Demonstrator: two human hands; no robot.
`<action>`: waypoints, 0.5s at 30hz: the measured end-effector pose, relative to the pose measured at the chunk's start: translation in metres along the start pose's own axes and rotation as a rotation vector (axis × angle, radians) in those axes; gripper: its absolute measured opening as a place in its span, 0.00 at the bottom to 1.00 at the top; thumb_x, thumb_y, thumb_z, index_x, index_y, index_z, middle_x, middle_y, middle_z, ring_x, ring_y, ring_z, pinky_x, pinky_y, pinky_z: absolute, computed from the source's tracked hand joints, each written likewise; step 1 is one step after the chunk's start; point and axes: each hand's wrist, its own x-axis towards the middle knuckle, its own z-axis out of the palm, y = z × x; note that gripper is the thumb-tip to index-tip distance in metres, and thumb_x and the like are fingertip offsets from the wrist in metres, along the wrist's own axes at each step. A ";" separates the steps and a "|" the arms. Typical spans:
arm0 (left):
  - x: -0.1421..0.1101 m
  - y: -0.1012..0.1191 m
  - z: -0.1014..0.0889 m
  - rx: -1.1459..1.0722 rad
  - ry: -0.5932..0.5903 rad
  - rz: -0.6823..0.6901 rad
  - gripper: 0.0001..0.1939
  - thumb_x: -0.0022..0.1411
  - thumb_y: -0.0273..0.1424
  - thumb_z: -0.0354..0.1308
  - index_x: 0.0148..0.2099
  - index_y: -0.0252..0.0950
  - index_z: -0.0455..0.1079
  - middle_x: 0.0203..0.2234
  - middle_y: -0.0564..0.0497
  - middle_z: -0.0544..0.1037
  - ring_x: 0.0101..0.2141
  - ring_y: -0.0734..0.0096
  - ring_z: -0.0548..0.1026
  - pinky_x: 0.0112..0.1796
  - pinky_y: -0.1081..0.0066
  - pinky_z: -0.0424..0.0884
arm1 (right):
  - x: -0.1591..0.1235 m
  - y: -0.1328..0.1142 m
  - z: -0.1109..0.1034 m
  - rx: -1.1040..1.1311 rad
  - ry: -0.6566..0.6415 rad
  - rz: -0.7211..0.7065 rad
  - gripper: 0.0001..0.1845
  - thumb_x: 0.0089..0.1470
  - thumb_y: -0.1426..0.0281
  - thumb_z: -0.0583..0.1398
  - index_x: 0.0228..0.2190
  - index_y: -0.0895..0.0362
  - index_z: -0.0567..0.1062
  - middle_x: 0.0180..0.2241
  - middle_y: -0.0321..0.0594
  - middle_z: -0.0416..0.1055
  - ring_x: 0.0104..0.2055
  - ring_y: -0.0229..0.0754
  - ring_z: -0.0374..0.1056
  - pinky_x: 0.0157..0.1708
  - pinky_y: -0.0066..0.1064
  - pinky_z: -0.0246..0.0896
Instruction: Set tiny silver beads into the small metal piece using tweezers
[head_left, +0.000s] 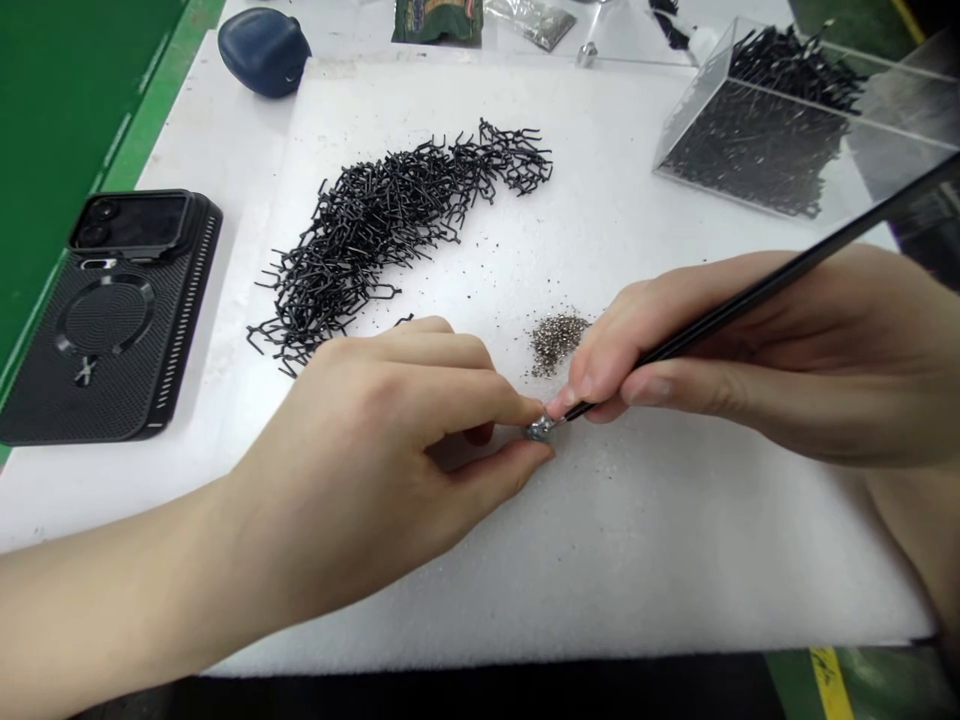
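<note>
Silver piece (538, 429) between left fingertips (527, 409)

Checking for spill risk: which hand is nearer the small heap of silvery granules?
Right. The right hand sits just beside the heap of silvery granules, at its lower right; the left hand lies farther off, below and left of it.
</note>
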 end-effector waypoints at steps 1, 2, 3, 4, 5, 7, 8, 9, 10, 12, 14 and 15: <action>0.000 0.000 0.000 0.002 0.007 0.003 0.05 0.72 0.23 0.71 0.42 0.36 0.87 0.28 0.57 0.81 0.30 0.75 0.77 0.35 0.72 0.72 | 0.000 0.000 0.000 0.003 -0.001 0.001 0.05 0.68 0.72 0.72 0.42 0.49 0.89 0.41 0.35 0.88 0.42 0.41 0.86 0.42 0.26 0.84; 0.000 0.000 0.000 0.004 0.001 -0.003 0.05 0.72 0.23 0.71 0.42 0.36 0.87 0.29 0.57 0.82 0.31 0.75 0.77 0.35 0.72 0.72 | 0.000 -0.001 0.000 0.008 0.000 0.000 0.05 0.68 0.72 0.72 0.42 0.49 0.89 0.41 0.35 0.88 0.42 0.42 0.86 0.42 0.26 0.84; 0.000 0.000 0.000 0.002 0.004 0.001 0.05 0.72 0.23 0.71 0.42 0.36 0.87 0.28 0.57 0.82 0.30 0.75 0.77 0.34 0.72 0.72 | 0.000 -0.001 0.000 0.008 0.000 0.003 0.05 0.68 0.72 0.72 0.42 0.49 0.89 0.41 0.35 0.88 0.42 0.42 0.86 0.41 0.26 0.84; 0.000 0.000 0.000 0.000 0.008 0.005 0.05 0.72 0.24 0.71 0.42 0.36 0.87 0.28 0.57 0.81 0.30 0.75 0.77 0.34 0.72 0.72 | 0.000 -0.002 0.000 0.009 0.000 0.001 0.05 0.68 0.72 0.72 0.42 0.50 0.89 0.41 0.35 0.88 0.42 0.42 0.86 0.41 0.26 0.84; 0.000 0.000 0.001 -0.003 0.009 0.007 0.05 0.72 0.24 0.71 0.41 0.36 0.87 0.28 0.57 0.81 0.30 0.75 0.77 0.34 0.72 0.71 | 0.000 -0.002 0.000 0.005 -0.001 0.004 0.05 0.68 0.72 0.72 0.42 0.50 0.89 0.41 0.35 0.88 0.42 0.41 0.86 0.41 0.26 0.84; 0.000 -0.001 0.002 -0.008 0.006 0.006 0.05 0.73 0.24 0.71 0.41 0.36 0.87 0.28 0.57 0.81 0.30 0.75 0.76 0.34 0.72 0.71 | 0.000 -0.003 0.000 -0.004 -0.003 0.003 0.04 0.69 0.72 0.72 0.42 0.50 0.89 0.40 0.34 0.88 0.42 0.40 0.86 0.42 0.24 0.83; 0.001 -0.002 0.003 -0.011 0.003 0.004 0.05 0.73 0.24 0.71 0.41 0.36 0.87 0.28 0.57 0.81 0.30 0.75 0.77 0.34 0.72 0.71 | 0.000 -0.003 0.000 -0.008 -0.004 0.002 0.04 0.69 0.72 0.71 0.42 0.50 0.88 0.40 0.33 0.88 0.42 0.39 0.86 0.43 0.23 0.83; 0.001 -0.002 0.003 -0.011 0.004 0.004 0.06 0.73 0.24 0.70 0.41 0.36 0.87 0.28 0.57 0.81 0.30 0.75 0.77 0.34 0.72 0.71 | 0.001 -0.004 0.001 -0.012 -0.007 0.002 0.04 0.70 0.71 0.71 0.42 0.50 0.88 0.41 0.33 0.88 0.43 0.38 0.86 0.43 0.23 0.82; 0.002 -0.003 0.004 -0.007 -0.006 -0.007 0.06 0.74 0.24 0.70 0.42 0.36 0.88 0.28 0.57 0.81 0.31 0.75 0.77 0.34 0.72 0.71 | 0.001 -0.003 0.001 -0.016 -0.012 0.002 0.04 0.70 0.71 0.71 0.42 0.50 0.88 0.41 0.33 0.88 0.43 0.38 0.86 0.43 0.22 0.82; 0.003 -0.003 0.004 -0.008 0.003 -0.001 0.06 0.74 0.24 0.70 0.42 0.36 0.88 0.28 0.57 0.81 0.30 0.75 0.77 0.34 0.72 0.71 | 0.001 -0.003 0.000 -0.022 -0.017 0.004 0.04 0.70 0.71 0.71 0.42 0.50 0.88 0.41 0.33 0.88 0.43 0.38 0.86 0.43 0.23 0.82; 0.003 -0.003 0.003 -0.010 0.001 0.004 0.06 0.73 0.24 0.70 0.41 0.36 0.87 0.28 0.57 0.81 0.30 0.75 0.76 0.34 0.71 0.72 | 0.000 -0.002 -0.001 -0.018 -0.016 0.006 0.05 0.70 0.72 0.71 0.42 0.50 0.88 0.41 0.33 0.88 0.43 0.39 0.86 0.43 0.24 0.82; 0.002 -0.002 0.002 -0.008 -0.006 0.004 0.06 0.73 0.23 0.70 0.40 0.35 0.87 0.28 0.57 0.81 0.30 0.74 0.76 0.34 0.71 0.72 | 0.000 -0.002 -0.001 -0.010 -0.014 0.000 0.05 0.70 0.73 0.71 0.42 0.50 0.88 0.41 0.34 0.88 0.43 0.39 0.86 0.43 0.24 0.83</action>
